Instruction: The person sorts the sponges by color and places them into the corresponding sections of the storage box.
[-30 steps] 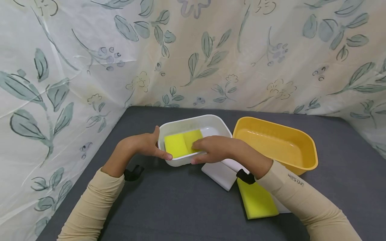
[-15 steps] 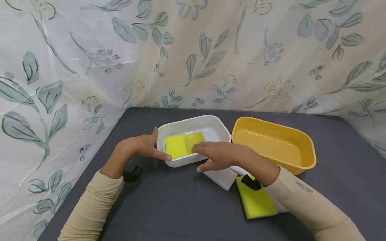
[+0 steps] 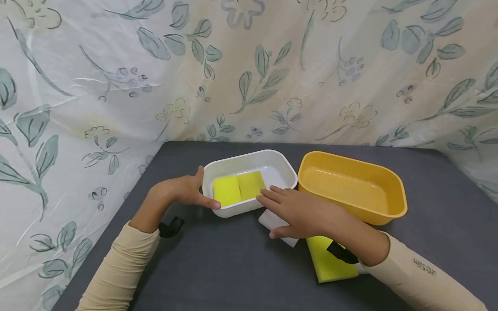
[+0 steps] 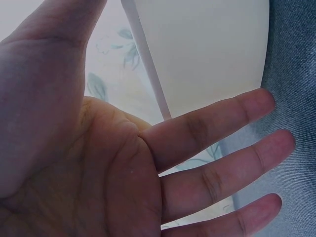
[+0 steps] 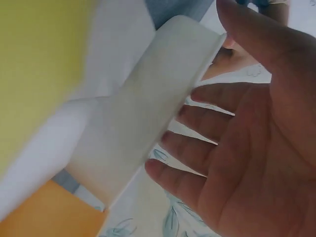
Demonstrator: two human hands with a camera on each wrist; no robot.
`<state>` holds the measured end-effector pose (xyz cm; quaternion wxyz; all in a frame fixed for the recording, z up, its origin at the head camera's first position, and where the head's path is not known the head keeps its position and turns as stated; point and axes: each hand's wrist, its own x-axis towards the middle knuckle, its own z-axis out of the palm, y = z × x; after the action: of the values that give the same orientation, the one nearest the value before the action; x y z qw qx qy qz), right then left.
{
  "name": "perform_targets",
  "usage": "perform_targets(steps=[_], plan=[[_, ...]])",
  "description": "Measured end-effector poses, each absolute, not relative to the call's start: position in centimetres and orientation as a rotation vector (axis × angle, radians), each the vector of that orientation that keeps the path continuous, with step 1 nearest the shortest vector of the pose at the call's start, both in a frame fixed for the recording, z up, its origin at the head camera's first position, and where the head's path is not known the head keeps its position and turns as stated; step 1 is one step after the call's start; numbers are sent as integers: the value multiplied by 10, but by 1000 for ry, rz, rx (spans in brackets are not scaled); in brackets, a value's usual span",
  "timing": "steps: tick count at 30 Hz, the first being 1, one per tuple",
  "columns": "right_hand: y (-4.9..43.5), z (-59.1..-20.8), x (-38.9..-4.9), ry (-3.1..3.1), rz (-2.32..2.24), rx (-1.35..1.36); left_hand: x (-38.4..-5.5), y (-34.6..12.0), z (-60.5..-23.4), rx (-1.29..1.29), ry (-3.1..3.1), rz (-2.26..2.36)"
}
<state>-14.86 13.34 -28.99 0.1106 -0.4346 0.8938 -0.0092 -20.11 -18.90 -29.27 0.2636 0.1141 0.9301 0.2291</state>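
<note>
Placing of sponge-like blocks, partway along, with the white tub point(image 3: 278, 172) as reference. The tub sits on a bench point(image 3: 218, 259) covered in dark cloth. Inside it, toward its left end and near wall, lie two yellow blocks point(image 3: 227, 191), flat and edge to edge; its right end shows bare floor. The left hand point(image 3: 184, 190) is at the tub's left end, finger and thumb spread apart, the thumb against the near corner of the rim; the left wrist view shows straight fingers across the outer wall. The right hand point(image 3: 295, 211) is at the tub's near right side, palm down, fingers extended and holding nothing; whether its fingertips touch the rim cannot be told. In front of the tub lies a white block point(image 3: 272, 219), partly hidden by this hand. Farther to the front right are a loose yellow block point(image 3: 330, 263) and a sliver of another white piece point(image 3: 360, 269). An orange-yellow tub point(image 3: 346, 185) stands just right of the reference tub. Judged from this arrangement, two blocks are placed, while the loose yellow block and the white pieces are yet to be dealt with.
</note>
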Motion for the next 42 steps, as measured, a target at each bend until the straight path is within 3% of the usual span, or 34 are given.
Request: perform_targets(steps=[6, 21, 27, 35, 42], plan=[[155, -290, -128, 2610, -38, -1323, -202, -189, -293, 306, 2502, 626], [201, -304, -83, 2606, -66, -954, -201, -192, -292, 350, 2497, 670], [205, -305, -79, 2550, -133, -902, -200, -190, -294, 349, 2500, 657], [203, -312, -77, 2500, -18, -1126, -201, -190, -296, 346, 2490, 658], [202, -316, -80, 2535, 15, -1012, -202, -190, -294, 332, 2484, 658]])
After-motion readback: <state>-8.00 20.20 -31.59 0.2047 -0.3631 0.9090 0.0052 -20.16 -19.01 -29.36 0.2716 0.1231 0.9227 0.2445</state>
